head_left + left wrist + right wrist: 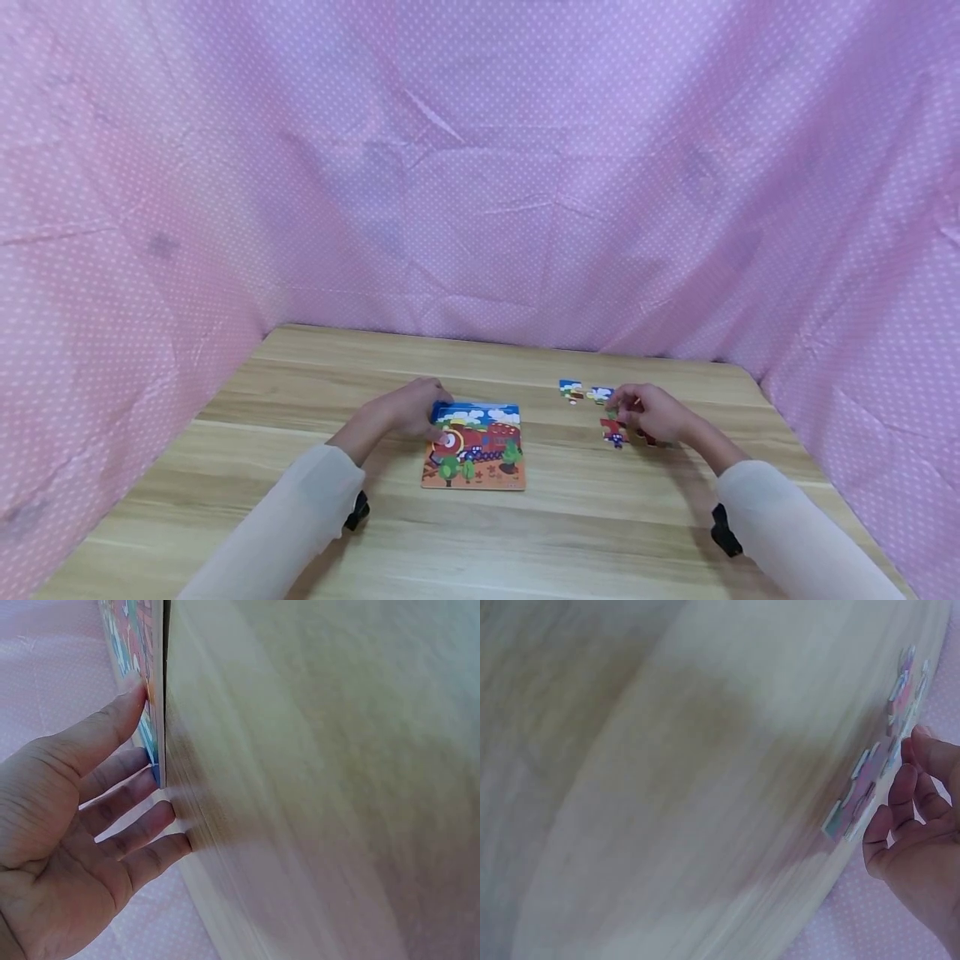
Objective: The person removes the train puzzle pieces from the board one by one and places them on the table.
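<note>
Left grip (414,408), fingers loose, rests its thumb on the train puzzle (487,454) at nine o'clock; light pressure should steady it. Right grip (654,412) is among jigsaw pieces (611,429) toward two o'clock; whether grasping one, I cannot tell. Edge-pinching seems best.

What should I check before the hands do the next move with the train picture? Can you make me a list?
1. Picture board lies flat on the table: ok.
2. Left hand is at the picture board: ok, it touches the upper left part.
3. Right hand is at the loose pieces: ok, its fingertips are right by them.
4. Right hand has a firm pinch on one piece: cannot tell, the fingers block the view.
5. All loose pieces show fully: not ok, the right hand partly covers some.
6. Picture board has pieces fitted in it: cannot tell, the details are too small.
</note>
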A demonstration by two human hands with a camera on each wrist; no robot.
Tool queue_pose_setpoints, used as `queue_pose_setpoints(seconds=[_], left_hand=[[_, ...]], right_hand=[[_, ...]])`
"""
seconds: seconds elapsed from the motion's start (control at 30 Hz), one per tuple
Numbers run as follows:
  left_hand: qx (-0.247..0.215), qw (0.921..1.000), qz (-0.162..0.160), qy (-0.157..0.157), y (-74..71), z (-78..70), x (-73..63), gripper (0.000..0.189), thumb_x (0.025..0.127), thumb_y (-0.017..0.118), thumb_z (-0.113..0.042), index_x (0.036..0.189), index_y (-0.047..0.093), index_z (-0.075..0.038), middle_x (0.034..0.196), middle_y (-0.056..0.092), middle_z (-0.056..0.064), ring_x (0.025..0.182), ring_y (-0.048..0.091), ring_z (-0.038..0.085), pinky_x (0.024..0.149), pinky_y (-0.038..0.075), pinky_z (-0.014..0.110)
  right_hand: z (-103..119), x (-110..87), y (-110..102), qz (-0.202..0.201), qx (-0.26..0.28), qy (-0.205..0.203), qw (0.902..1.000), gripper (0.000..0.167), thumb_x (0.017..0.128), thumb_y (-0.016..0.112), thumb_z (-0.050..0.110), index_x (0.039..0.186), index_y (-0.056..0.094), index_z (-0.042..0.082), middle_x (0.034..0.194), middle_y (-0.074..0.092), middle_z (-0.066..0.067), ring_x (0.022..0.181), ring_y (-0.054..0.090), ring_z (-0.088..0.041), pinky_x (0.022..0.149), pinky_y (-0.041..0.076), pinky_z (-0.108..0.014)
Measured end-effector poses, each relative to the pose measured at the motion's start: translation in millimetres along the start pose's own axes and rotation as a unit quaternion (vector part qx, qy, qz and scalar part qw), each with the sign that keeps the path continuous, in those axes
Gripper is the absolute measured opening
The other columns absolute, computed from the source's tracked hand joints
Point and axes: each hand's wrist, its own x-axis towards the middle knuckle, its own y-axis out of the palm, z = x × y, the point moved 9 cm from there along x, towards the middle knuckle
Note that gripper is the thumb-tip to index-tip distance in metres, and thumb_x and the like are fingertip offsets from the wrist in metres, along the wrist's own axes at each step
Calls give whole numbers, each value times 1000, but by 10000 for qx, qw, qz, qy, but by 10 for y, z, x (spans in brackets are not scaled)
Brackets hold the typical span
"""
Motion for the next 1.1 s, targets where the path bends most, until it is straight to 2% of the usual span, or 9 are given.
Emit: queue_pose_setpoints(seconds=[0.23, 0.47, 0.67, 0.83, 1.1], left_hand=[[11, 10000, 10, 57, -7, -2, -20, 67, 84, 86, -35, 141, 62, -11, 137, 57, 9, 127, 53, 29, 109, 46, 50], [-21, 9999, 140, 33, 19, 44, -26, 76, 80, 87, -43, 145, 59, -15, 139, 55, 7, 126, 53, 27, 106, 48, 49], [19, 9996, 279, 40, 55, 54, -45, 86, 77, 88, -49, 149, 55, -16, 145, 49, 6, 132, 47, 27, 110, 45, 51], [96, 9994, 294, 185, 78, 46, -77, 92, 76, 89, -49, 152, 51, -14, 152, 44, 9, 140, 40, 30, 113, 41, 54], [93, 9987, 237, 441, 94, 55, -117, 99, 76, 87, -53, 155, 45, -10, 153, 41, 9, 141, 37, 29, 116, 38, 51]], right_hand=[[163, 69, 14, -58, -107, -178, 9998, 20, 99, 62, -1, 118, 66, -1, 94, 63, -5, 83, 56, -19, 69, 50, -27], [374, 198, 173, -2, 57, -503, 9987, 19, 99, 63, -1, 117, 67, -1, 95, 65, -6, 81, 58, -17, 68, 51, -26], [540, 336, 352, 61, 209, -496, 9985, 20, 100, 62, 3, 120, 67, 3, 99, 64, -6, 84, 57, -19, 67, 51, -27], [743, 443, 492, 66, 197, -456, 9987, 21, 101, 63, 8, 121, 68, 6, 101, 65, -3, 86, 57, -18, 71, 51, -31], [1121, 604, 714, 172, 325, -390, 9986, 21, 103, 63, 14, 123, 68, 12, 102, 63, 1, 91, 59, -18, 77, 53, -33]])
